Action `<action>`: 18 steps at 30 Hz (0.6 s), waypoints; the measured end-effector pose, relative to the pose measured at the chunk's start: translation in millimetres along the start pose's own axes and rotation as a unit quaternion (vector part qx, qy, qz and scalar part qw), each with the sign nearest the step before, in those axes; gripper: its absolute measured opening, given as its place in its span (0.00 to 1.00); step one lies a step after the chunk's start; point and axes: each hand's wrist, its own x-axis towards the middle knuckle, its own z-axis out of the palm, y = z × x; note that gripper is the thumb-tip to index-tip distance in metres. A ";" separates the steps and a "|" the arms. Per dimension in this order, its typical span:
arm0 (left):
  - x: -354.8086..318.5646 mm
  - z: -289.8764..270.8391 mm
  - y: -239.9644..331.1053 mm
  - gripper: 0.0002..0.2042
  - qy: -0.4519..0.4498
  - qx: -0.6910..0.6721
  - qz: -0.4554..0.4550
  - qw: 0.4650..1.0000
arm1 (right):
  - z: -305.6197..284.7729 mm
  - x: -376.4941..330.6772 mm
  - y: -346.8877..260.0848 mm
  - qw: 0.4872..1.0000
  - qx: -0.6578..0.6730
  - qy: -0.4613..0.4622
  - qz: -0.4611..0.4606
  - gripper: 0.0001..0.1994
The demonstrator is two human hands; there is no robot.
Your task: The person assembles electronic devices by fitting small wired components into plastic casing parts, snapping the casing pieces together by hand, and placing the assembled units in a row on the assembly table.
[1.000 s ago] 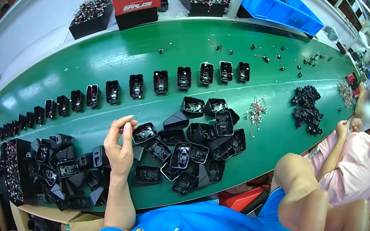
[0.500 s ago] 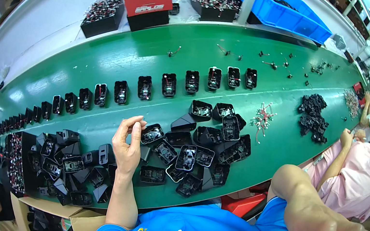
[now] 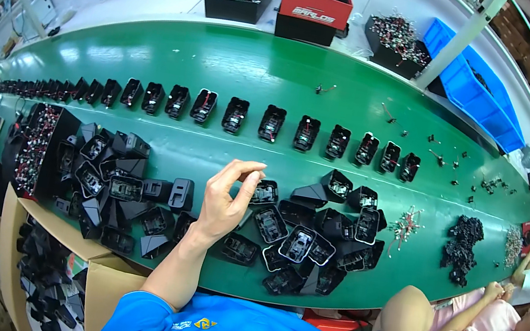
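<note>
My left hand [image 3: 225,201] is raised over the near side of the green bench, thumb and fingertips drawn together in a pinch. Whatever they hold, if anything, is too small to make out. Just right of it lies a loose pile of black plastic housings [image 3: 300,243], many with their open side up. More black housings [image 3: 126,189] are heaped to its left. Of my right arm only the bent elbow and forearm [image 3: 402,329] show at the lower right; the hand itself is out of the picture.
A long row of black housings with wires inside [image 3: 272,123] crosses the bench [image 3: 226,61]. Wired parts fill a black box [image 3: 46,153] and bins behind; a red box [image 3: 313,9] and blue crate [image 3: 480,96] stand there. A cardboard carton [image 3: 58,229] sits below. Co-workers sit at both ends.
The view has turned, so the bench contents appear shifted right. My right hand has left the picture at the lower edge. My left hand stays pinched above the bench.
</note>
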 end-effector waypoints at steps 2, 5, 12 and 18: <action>5.8 4.5 6.1 0.09 -0.026 -0.027 0.009 0.999 | -9.6 -15.5 13.5 0.992 -0.103 -0.064 -0.015 0.14; 3.7 -3.9 -1.4 0.11 -0.028 0.100 0.050 0.993 | -30.2 -70.5 44.7 0.975 -0.187 -0.113 -0.035 0.15; 3.3 2.0 -6.7 0.14 -0.076 0.202 0.033 0.976 | -75.2 -283.1 143.1 0.455 -0.309 -0.612 0.568 0.14; 0.7 4.2 -9.5 0.14 -0.089 0.305 -0.010 0.948 | -108.5 -407.3 132.2 0.121 -0.326 -0.752 0.560 0.16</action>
